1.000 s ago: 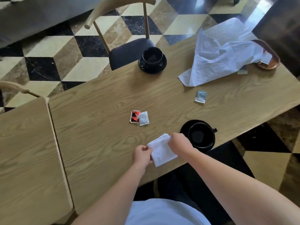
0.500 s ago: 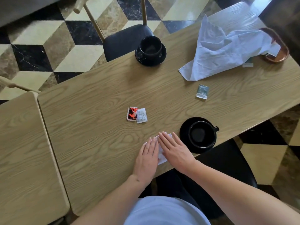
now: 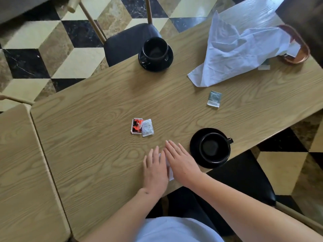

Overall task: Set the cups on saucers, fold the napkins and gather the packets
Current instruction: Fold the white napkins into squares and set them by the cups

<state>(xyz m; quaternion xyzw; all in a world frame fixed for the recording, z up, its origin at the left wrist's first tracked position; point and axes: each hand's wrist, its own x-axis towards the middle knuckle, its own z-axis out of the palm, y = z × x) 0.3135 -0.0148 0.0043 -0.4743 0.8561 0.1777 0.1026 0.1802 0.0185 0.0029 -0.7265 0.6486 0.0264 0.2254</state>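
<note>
My left hand [image 3: 155,169] and my right hand [image 3: 181,161] lie flat, fingers straight, side by side on a small folded white napkin [image 3: 170,172] near the table's front edge; only a thin strip of it shows between them. A black cup [image 3: 213,147] stands on a black saucer [image 3: 195,142] just right of my right hand. A second black cup [image 3: 155,49] sits on its saucer [image 3: 167,64] at the far edge. A red packet [image 3: 136,125] and a white packet [image 3: 147,127] lie together mid-table. A grey packet [image 3: 213,99] lies farther right. A large unfolded white napkin [image 3: 236,51] is crumpled at the back right.
A copper tray [image 3: 302,49] sits at the back right, partly under the crumpled napkin, with a pale packet [image 3: 264,66] at its edge. A second wooden table [image 3: 26,172] butts up on the left. A dark-seated chair [image 3: 129,39] stands beyond the far edge.
A second ago both hands held the folded napkin by its edges above the table. They laid it down and pressed flat on it; since half a second ago they have hardly moved.
</note>
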